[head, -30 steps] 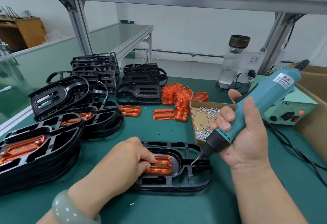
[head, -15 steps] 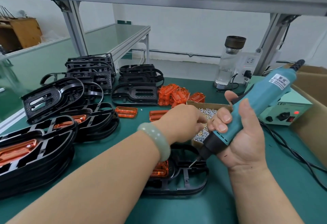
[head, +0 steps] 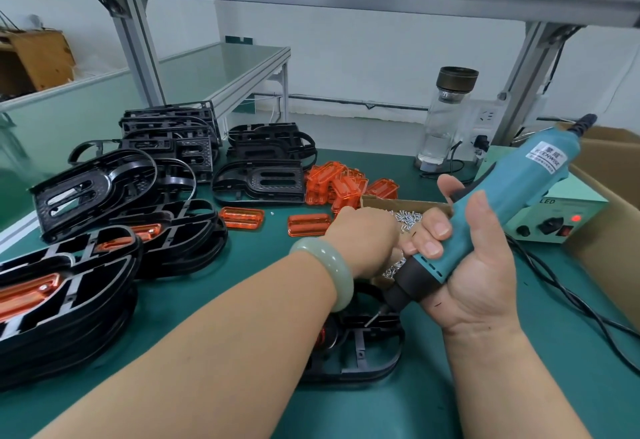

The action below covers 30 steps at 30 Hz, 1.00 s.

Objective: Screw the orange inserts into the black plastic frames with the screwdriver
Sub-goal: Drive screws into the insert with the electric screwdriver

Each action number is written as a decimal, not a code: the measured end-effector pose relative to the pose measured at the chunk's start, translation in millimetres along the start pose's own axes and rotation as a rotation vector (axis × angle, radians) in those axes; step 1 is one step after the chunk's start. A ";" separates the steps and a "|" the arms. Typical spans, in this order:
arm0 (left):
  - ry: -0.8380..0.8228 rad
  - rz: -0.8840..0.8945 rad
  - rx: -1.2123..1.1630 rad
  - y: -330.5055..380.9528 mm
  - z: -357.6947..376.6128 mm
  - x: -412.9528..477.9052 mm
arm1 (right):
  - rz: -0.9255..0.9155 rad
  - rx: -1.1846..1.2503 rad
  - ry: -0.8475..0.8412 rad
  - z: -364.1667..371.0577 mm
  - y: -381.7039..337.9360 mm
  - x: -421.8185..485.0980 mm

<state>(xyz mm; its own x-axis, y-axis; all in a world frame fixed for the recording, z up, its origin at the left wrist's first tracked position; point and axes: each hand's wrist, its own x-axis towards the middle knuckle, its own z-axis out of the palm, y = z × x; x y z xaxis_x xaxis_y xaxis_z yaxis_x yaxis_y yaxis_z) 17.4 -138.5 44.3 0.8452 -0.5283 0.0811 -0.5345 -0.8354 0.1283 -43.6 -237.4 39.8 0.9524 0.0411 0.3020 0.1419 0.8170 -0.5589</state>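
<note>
Bench [head: 263, 265] | box [head: 398, 202]: screws [head: 410, 218]; left hand [head: 363, 241] over it | right hand [head: 478, 282] grips screwdriver [head: 512, 196]

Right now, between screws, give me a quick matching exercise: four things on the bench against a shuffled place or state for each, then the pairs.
Things
1. screwdriver
2. box of screws
3. bottle
4. power box

Place or state
A. red light on
B. held in the right hand
C. left hand is in it, fingers hidden
D. upright at the back of the bench

Pairs: 1-B, 2-C, 3-D, 4-A
</note>
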 end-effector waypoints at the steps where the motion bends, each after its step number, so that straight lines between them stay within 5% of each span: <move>1: 0.028 -0.005 -0.101 -0.5 -2.6 -2.8 | -0.001 -0.001 -0.002 0.2 0.6 0.2; 8: 0.395 -0.265 -0.819 -17.2 -29.9 -39.0 | -0.013 -0.035 0.042 3.6 3.4 -1.6; 18: 0.558 -0.563 -1.617 -35.0 -5.1 -130.3 | -0.166 -0.053 0.238 14.3 13.2 -6.8; 30: 0.413 -0.536 -1.715 -14.3 11.5 -140.5 | -0.251 0.029 0.481 26.3 19.5 -14.1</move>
<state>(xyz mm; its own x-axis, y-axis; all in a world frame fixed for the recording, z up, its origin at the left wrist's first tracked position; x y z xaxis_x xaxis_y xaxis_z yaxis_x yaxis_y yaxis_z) -93.7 -54.1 19.7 0.9916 -0.0023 -0.1290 0.1232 0.3127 0.9418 -61.3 -206.9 45.0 0.9072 -0.4194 0.0322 0.3797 0.7837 -0.4915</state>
